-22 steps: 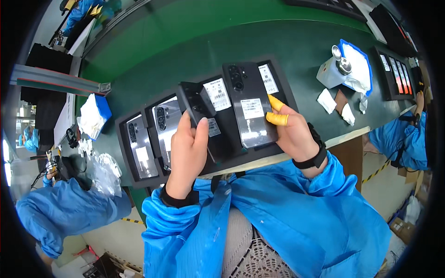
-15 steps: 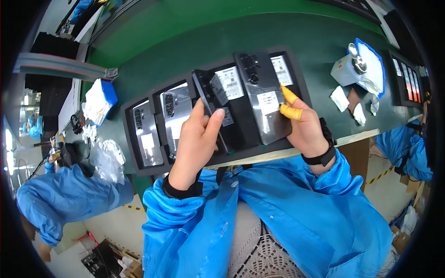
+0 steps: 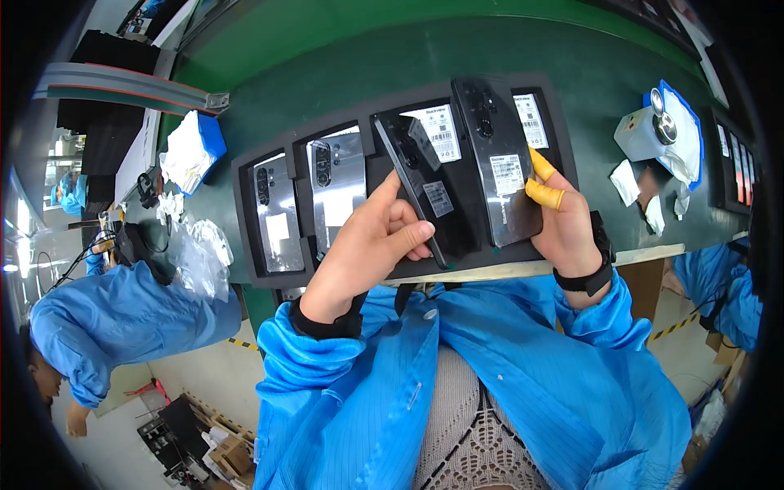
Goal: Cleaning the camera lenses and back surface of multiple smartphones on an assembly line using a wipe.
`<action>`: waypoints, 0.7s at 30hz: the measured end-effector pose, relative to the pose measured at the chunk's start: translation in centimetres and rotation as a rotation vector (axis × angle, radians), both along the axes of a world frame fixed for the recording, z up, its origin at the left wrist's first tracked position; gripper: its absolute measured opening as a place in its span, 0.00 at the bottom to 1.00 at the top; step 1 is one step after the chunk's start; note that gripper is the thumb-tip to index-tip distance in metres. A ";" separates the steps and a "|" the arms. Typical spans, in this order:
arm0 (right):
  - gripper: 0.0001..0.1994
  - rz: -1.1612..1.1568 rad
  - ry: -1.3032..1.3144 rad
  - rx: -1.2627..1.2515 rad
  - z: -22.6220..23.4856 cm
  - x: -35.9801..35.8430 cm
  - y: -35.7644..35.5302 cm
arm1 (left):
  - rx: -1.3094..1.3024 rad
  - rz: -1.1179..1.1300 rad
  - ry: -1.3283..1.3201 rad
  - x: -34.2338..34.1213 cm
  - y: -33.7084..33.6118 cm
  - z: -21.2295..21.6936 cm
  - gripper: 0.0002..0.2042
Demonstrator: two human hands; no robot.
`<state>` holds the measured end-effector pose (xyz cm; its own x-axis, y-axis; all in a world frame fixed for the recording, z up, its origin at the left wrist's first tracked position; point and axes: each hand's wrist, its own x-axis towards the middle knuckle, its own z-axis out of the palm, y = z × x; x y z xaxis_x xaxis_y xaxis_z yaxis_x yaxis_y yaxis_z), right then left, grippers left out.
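My left hand [image 3: 367, 245] is closed on the lower part of a dark smartphone [image 3: 420, 175]. That phone is tilted, its back with a camera block and a small label partly facing me. My right hand [image 3: 570, 233], with yellow finger cots [image 3: 543, 194] on thumb and a finger, grips a second dark smartphone [image 3: 500, 139] by its right edge. Its back, with a white label, faces up. Both phones are over a black slotted tray [image 3: 242, 224]. In its left slots lie two silvery phones [image 3: 278, 204], backs up. Printed white labels [image 3: 441, 135] show behind the held phones.
At left on the green table stands a blue bin [image 3: 214, 140] of white wipes, near a clear plastic bag [image 3: 202, 261]. To the right are a pump bottle [image 3: 639, 137], more wipes and crumpled pieces [image 3: 625, 181]. Co-workers in blue sit at either side.
The phone in my left hand has turned, so more of its back shows now. My view has shifted, and the tray and both held phones appear farther right.
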<state>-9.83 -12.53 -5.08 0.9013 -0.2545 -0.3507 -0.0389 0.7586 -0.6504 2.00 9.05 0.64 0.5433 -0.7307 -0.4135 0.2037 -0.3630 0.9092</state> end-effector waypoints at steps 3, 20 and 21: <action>0.28 -0.036 0.059 -0.012 0.2 -0.1 0.3 | 0.023 -0.006 -0.016 0.0 -0.2 -0.1 0.36; 0.28 -0.025 0.050 0.018 0.3 -0.2 0.2 | 0.005 -0.003 -0.056 -0.2 -0.8 -0.5 0.37; 0.28 -0.024 0.048 0.017 0.4 -0.2 0.2 | 0.015 -0.011 -0.069 -0.1 -0.7 -0.6 0.37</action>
